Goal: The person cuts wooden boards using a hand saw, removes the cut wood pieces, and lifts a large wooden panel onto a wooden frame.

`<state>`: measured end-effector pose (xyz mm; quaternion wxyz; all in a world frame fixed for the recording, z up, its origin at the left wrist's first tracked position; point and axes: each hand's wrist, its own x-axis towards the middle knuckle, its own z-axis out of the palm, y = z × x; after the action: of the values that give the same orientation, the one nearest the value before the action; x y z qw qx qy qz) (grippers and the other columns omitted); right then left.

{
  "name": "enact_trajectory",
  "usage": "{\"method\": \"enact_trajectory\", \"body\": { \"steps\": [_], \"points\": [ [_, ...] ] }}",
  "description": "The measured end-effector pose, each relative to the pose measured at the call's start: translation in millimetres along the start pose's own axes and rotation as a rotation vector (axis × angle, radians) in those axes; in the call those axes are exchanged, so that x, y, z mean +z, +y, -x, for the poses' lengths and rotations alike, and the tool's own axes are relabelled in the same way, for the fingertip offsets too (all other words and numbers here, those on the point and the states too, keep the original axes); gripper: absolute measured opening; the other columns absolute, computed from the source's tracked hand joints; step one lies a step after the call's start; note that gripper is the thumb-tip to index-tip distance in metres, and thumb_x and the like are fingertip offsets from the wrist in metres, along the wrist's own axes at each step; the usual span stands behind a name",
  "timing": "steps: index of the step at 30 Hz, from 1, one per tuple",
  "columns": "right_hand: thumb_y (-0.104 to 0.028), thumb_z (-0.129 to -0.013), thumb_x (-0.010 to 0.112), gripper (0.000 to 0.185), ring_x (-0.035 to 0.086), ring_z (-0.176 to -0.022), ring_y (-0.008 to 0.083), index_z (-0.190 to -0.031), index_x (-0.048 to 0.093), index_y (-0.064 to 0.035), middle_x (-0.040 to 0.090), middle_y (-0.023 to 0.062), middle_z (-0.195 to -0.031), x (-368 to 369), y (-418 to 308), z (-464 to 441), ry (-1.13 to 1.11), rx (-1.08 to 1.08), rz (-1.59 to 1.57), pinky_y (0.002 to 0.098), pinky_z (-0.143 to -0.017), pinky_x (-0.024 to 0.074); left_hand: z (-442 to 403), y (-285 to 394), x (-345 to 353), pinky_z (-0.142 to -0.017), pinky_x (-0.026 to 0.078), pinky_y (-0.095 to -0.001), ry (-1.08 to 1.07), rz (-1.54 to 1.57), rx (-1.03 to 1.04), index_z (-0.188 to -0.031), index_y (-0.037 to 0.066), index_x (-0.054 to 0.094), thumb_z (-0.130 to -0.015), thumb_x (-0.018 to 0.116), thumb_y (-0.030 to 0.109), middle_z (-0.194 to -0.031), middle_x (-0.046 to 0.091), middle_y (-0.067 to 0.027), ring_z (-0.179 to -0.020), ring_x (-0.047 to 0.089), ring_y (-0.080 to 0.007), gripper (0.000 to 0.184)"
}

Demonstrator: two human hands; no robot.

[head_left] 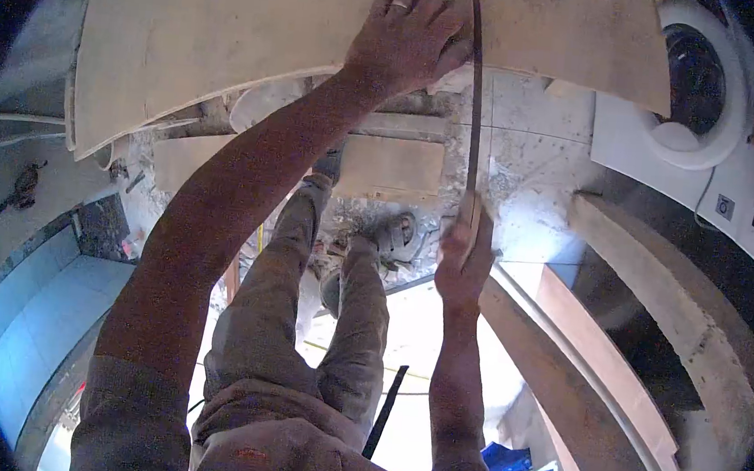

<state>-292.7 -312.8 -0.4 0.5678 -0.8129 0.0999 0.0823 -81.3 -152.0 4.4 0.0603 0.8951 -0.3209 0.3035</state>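
Note:
My right hand [464,266] is wrapped round the handle of a handsaw, slightly blurred. The long thin saw blade [475,109] runs up from that hand, edge-on to me, and crosses the near edge of a large plywood board [233,34]. My left hand [410,36] presses down on the board just left of the blade, fingers spread and a little bent, with a ring on one finger. Its thumb lies close beside the blade.
A white washing machine [673,127] stands at the right, touching or near the board's end. Below it are thick timber planks [676,298]. My feet stand among wood scraps and debris [403,247]. Blue-lit tiles [50,288] lie at left.

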Motion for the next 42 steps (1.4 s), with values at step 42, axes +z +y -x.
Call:
{"method": "enact_trajectory", "body": {
  "steps": [42],
  "points": [
    [-0.026, -0.083, 0.048, 0.046, 0.054, -0.091, 0.0405, -0.118, 0.040, 0.0028, 0.053, 0.0246, -0.104, 33.8, -12.3, -84.2, 0.046, -0.045, 0.031, 0.0419, -0.077, 0.0451, 19.9, -19.7, 17.4, -0.083, 0.036, -0.0436, -0.223, 0.011, -0.138, -0.092, 0.003, 0.049, -0.074, 0.055, 0.022, -0.101, 0.048, -0.0147, -0.093, 0.046, -0.0310, 0.027]
  ]
}}
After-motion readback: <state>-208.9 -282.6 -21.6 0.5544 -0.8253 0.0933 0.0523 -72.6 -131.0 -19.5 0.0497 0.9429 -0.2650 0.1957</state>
